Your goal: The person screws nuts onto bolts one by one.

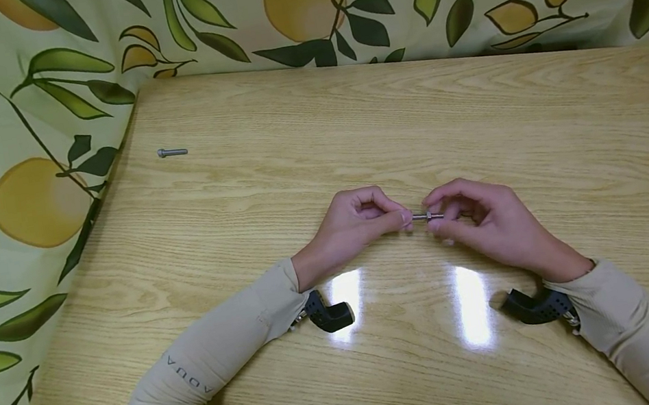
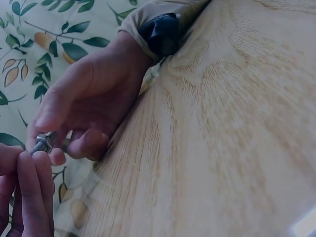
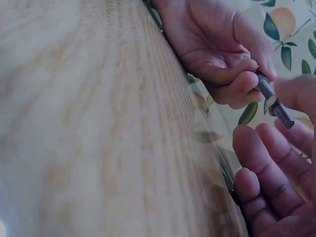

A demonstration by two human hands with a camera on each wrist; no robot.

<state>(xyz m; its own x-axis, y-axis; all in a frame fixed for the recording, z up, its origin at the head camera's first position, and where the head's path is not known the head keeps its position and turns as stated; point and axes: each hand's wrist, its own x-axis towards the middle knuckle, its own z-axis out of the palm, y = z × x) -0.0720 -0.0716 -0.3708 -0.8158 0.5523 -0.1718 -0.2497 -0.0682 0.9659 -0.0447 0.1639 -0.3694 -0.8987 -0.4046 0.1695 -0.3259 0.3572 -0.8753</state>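
Note:
My left hand (image 1: 359, 225) pinches one end of a metal bolt (image 3: 266, 90) between thumb and fingertips, hiding that end. The threaded shaft points right, nearly level, above the table. A hex nut (image 2: 43, 141) sits partway along the shaft, with bare thread showing past it in the right wrist view. Around the nut, my right hand (image 1: 489, 221) has its thumb and fingers spread apart. Its thumb (image 3: 297, 95) lies right beside the nut, while the fingers (image 3: 269, 160) are loosely bent below.
Another bolt (image 1: 173, 152) lies on the wooden table (image 1: 266, 141) toward the far left. A leaf-and-fruit patterned cloth (image 1: 304, 11) hangs behind the table and along its left side. Black straps (image 1: 330, 312) are worn at both wrists.

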